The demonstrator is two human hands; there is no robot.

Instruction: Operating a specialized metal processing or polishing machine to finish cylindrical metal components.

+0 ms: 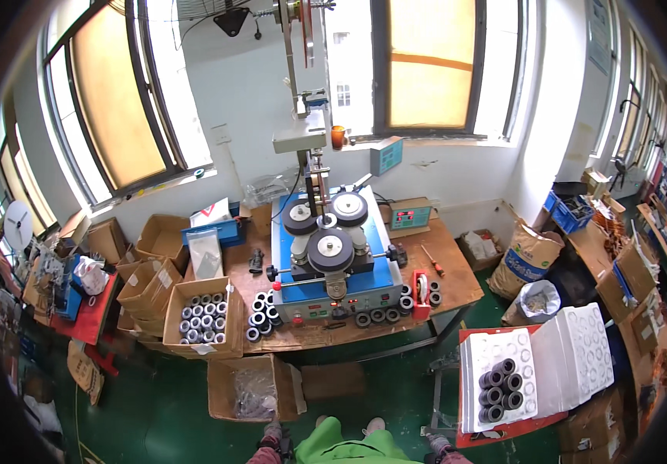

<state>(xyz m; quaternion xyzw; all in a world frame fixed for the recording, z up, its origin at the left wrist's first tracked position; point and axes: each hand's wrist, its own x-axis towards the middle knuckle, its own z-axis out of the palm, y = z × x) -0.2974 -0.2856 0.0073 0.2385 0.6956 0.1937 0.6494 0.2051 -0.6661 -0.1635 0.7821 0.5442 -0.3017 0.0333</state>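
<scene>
Both hands hang low at the bottom edge, wearing what look like grey gloves. My left hand (272, 431) is beside an open cardboard box (221, 390) with clear plastic bags in it. My right hand (438, 444) is near the left side of a red-topped stand (507, 435). On that stand, several dark ring-shaped parts (493, 395) lie on a white foam tray (529, 402). The fingers of both hands are too small and partly hidden to make out. Ahead, a blue winding-type machine (284, 263) with three round black discs (330, 249) stands on a wooden workbench (457, 290).
A cardboard box (234, 313) of metal-and-black rings stands at the bench's left end. More rings (259, 319) lie beside the machine. A red tape dispenser (421, 298) and a screwdriver (432, 259) are on the right. Paper sacks (520, 267) stand on the green floor.
</scene>
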